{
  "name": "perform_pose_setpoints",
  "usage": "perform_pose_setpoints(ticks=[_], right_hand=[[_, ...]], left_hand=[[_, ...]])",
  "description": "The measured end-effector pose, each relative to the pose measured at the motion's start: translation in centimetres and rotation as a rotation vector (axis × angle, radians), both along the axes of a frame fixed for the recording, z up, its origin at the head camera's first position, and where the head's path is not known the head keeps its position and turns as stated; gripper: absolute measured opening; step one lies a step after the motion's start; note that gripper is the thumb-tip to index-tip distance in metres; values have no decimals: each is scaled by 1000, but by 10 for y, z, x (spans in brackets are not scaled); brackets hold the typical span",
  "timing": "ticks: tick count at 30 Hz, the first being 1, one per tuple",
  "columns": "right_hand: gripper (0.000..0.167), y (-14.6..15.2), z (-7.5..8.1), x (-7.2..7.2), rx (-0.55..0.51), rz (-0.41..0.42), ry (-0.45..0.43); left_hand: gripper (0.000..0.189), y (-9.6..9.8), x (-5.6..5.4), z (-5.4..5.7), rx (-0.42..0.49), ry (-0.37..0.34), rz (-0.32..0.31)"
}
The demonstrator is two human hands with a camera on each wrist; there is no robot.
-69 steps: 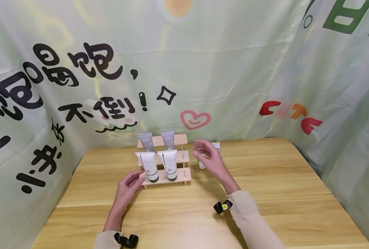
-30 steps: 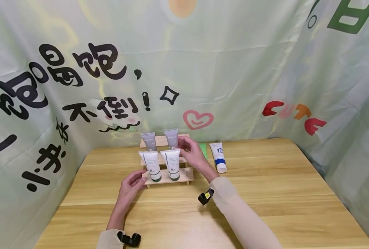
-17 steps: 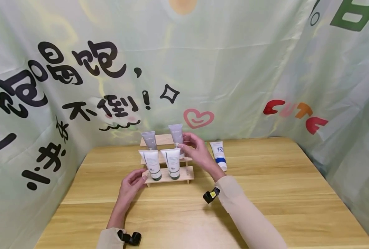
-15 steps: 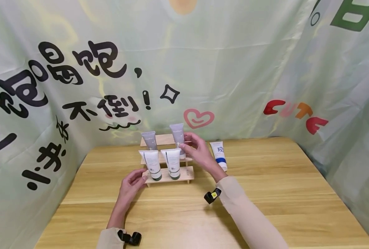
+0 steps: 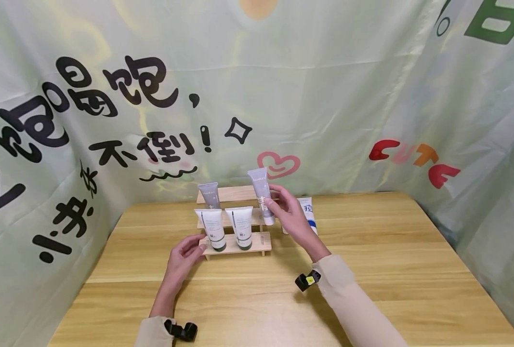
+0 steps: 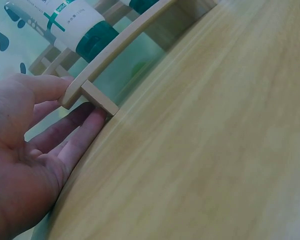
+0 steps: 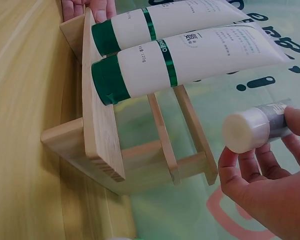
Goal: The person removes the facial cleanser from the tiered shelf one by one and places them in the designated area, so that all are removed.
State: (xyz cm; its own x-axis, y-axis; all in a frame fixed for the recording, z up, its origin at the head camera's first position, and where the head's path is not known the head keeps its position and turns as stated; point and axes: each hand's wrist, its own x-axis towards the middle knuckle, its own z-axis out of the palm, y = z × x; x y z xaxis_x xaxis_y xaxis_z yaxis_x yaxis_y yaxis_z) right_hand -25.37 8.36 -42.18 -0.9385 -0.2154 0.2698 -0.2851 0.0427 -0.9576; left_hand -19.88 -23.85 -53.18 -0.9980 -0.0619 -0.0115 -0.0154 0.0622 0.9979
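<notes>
My right hand [image 5: 295, 220] pinches a grey squeeze tube [image 5: 262, 195] between thumb and fingers. The tube is off the shelves, at the right end of a three-step wooden rack [image 5: 258, 242]; in the right wrist view its whitish cap [image 7: 242, 132] faces the camera. My left hand [image 5: 185, 256] holds the left end of the rack's lowest step, thumb above and fingers below, as the left wrist view shows. Two white tubes with green caps [image 5: 215, 230] [image 5: 241, 227] stand on that step. Behind them another grey tube [image 5: 210, 195] stands, its lower part hidden.
A white tube with a blue band [image 5: 308, 206] lies on the wooden table [image 5: 369, 250] behind my right hand, partly hidden by it. A printed cloth [image 5: 326, 120] hangs along the table's back and sides.
My right hand came to the rack, took hold of the right grey tube and lifted it up and to the right, off its step. My left hand stays on the rack.
</notes>
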Motion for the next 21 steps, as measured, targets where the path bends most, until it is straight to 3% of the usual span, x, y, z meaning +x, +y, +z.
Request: perform_pose_setpoints(ticks=[14,21], right_hand=[[45,32,-6,21,-122,-45,-55],[40,45,-9,25,-128,-89,-21]], left_hand=[[39,2,0,-3,-3,8,3],[39,1,1,-1,-10,4,9]])
